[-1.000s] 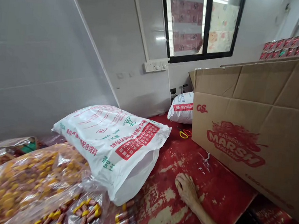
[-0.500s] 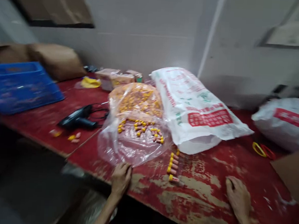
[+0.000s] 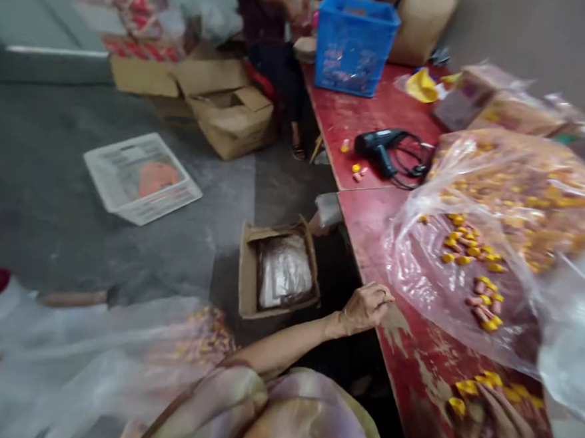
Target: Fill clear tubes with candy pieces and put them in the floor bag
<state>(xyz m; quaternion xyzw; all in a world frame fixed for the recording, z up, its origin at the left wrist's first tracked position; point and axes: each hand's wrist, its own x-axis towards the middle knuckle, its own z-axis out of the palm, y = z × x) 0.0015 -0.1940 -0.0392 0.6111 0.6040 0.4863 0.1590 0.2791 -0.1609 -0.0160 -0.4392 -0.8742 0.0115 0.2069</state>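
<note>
My left hand [image 3: 365,309] rests at the red table's near edge, fingers curled closed, nothing visible in them. My right hand [image 3: 506,424], blurred, reaches over small yellow-capped pink pieces [image 3: 486,379] on the table, its fingers stretched out and touching them. Between and beyond the hands lies a clear plastic bag [image 3: 413,274], with loose capped pieces [image 3: 471,245] on its open flap and many more inside. A whitish sack [image 3: 578,332] covers part of the bag at the right.
A black heat gun or hair dryer [image 3: 377,148] with coiled cord and a blue crate [image 3: 354,50] are on the red table [image 3: 367,217]. Below stands an open carton [image 3: 249,269]. A person sits beyond; another person's arm [image 3: 71,298] is at left, by a clear bag [image 3: 86,365].
The view has swung left and down, bringing in the floor, cartons and other people. My right hand has moved from bare table onto the capped pieces; my left stays near the edge.
</note>
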